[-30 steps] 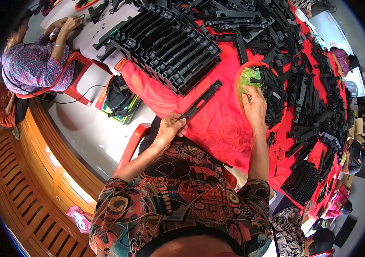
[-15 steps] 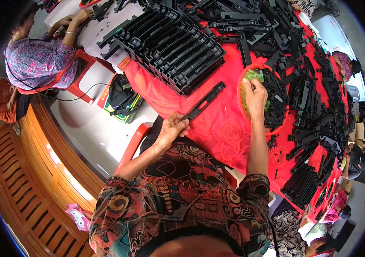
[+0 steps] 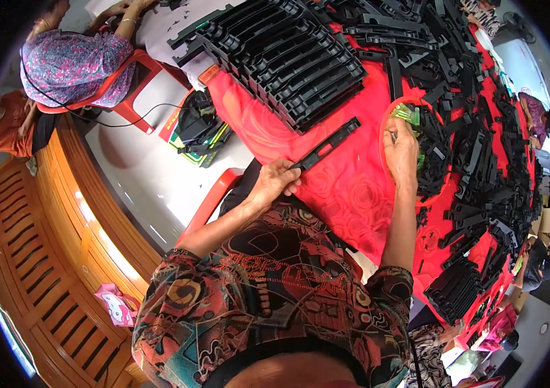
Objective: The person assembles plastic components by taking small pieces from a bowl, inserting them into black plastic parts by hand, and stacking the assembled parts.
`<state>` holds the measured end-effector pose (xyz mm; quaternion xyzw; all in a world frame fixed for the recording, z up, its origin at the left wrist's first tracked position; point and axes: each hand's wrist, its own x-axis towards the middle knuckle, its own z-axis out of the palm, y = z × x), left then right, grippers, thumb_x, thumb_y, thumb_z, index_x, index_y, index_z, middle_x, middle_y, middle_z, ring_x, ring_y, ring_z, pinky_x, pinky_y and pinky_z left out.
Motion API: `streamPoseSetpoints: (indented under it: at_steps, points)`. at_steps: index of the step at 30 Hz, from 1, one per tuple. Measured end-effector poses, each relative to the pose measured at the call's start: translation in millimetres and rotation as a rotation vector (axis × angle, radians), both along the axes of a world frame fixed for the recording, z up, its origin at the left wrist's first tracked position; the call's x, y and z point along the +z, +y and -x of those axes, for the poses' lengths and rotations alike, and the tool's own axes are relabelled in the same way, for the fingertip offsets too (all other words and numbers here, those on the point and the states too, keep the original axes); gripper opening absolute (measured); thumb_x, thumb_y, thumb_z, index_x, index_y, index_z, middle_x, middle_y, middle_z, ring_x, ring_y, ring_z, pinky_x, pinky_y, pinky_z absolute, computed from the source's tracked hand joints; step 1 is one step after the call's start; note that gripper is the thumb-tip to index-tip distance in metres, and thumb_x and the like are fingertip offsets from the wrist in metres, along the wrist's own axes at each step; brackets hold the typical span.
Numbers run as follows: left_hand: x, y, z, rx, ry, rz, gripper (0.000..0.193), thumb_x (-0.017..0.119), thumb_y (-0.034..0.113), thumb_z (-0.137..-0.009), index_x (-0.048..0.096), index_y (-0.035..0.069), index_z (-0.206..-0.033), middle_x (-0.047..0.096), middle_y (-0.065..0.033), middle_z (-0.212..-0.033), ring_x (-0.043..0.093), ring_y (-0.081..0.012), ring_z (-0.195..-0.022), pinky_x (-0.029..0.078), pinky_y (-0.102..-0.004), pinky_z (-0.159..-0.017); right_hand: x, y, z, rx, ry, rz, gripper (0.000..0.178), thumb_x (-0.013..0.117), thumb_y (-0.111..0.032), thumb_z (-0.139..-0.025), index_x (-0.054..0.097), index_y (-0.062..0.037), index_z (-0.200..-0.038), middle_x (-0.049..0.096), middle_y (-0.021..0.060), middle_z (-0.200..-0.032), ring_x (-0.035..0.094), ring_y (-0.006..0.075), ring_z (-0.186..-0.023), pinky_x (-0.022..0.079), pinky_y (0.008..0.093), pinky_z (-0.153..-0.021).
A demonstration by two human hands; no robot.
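My left hand (image 3: 275, 182) is closed around the near end of a long, narrow black plastic part (image 3: 327, 143) with slots along it. The part points up and to the right over the red tablecloth. My right hand (image 3: 401, 154) reaches into a round orange-rimmed basket (image 3: 384, 121), its fingers curled down. Small green plastic pieces (image 3: 407, 114) lie by those fingertips, and small black pieces (image 3: 435, 145) fill the basket's right side. Whatever is between my right fingers is hidden.
A tall stack of black plastic frames (image 3: 291, 61) stands beyond my left hand. Loose black parts (image 3: 475, 142) heap across the table's right side. A person (image 3: 78, 68) sits at the far left; a bag (image 3: 199, 129) rests near a red chair (image 3: 213, 197).
The view has shifted, so the table sits slightly further right. My left hand still grips the black part; my right hand stays in the basket, its fingers now deeper among the pieces.
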<state>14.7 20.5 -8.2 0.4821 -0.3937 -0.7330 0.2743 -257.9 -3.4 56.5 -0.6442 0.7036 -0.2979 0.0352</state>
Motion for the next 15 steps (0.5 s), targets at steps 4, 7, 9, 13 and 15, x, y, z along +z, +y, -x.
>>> streamPoseSetpoints:
  at_steps: [4, 7, 9, 13, 15]
  points:
    - [0, 2, -3, -0.007, 0.013, 0.004, 0.024, 0.058, 0.018, -0.085, 0.053, -0.003, -0.094, 0.06, -0.0071, -0.071, 0.056, -0.0116, -0.058, 0.046, -0.0236, -0.051, 0, -4, 7, 0.017, 0.051, 0.005, 0.012, 0.059, -0.002, -0.075, 0.053, -0.0027, -0.085, 0.056, 0.0154, -0.085, 0.057, 0.0355, -0.078, 0.045, 0.0434, -0.065]
    - [-4, 2, -4, -0.005, 0.049, 0.006, 0.024, 0.059, 0.018, -0.085, 0.054, -0.002, -0.095, 0.06, -0.0068, -0.072, 0.056, -0.0114, -0.058, 0.046, -0.0237, -0.052, -4, -6, 7, -0.021, 0.065, 0.106, 0.012, 0.06, -0.002, -0.073, 0.053, -0.0024, -0.082, 0.056, 0.0153, -0.081, 0.057, 0.0333, -0.074, 0.045, 0.0409, -0.064]
    - [-4, 1, -4, -0.041, 0.013, 0.008, 0.025, 0.059, 0.019, -0.085, 0.053, -0.003, -0.095, 0.06, -0.0063, -0.072, 0.056, -0.011, -0.059, 0.046, -0.0231, -0.052, -4, -5, 5, -0.051, 0.069, 0.183, 0.012, 0.061, -0.002, -0.071, 0.054, -0.0023, -0.081, 0.056, 0.0147, -0.078, 0.058, 0.0308, -0.071, 0.046, 0.0382, -0.062]
    - [-5, 1, -7, -0.059, -0.034, 0.078, 0.026, 0.059, 0.02, -0.085, 0.053, -0.003, -0.095, 0.06, -0.0058, -0.072, 0.056, -0.0106, -0.06, 0.046, -0.0226, -0.053, 16, 0, -22, -0.132, -0.449, 0.126, 0.011, 0.061, 0.004, -0.07, 0.053, -0.0012, -0.076, 0.059, 0.0038, -0.067, 0.055, 0.0111, -0.06, 0.043, 0.0244, -0.056]
    - [-7, 1, -7, -0.069, -0.02, 0.08, 0.026, 0.059, 0.02, -0.085, 0.054, -0.003, -0.095, 0.06, -0.0058, -0.072, 0.056, -0.0105, -0.061, 0.045, -0.0221, -0.053, 17, 0, -35, 0.089, -0.804, 0.187, 0.01, 0.059, 0.006, -0.073, 0.054, -0.0022, -0.074, 0.06, 0.0022, -0.07, 0.056, 0.0101, -0.062, 0.044, 0.0239, -0.057]
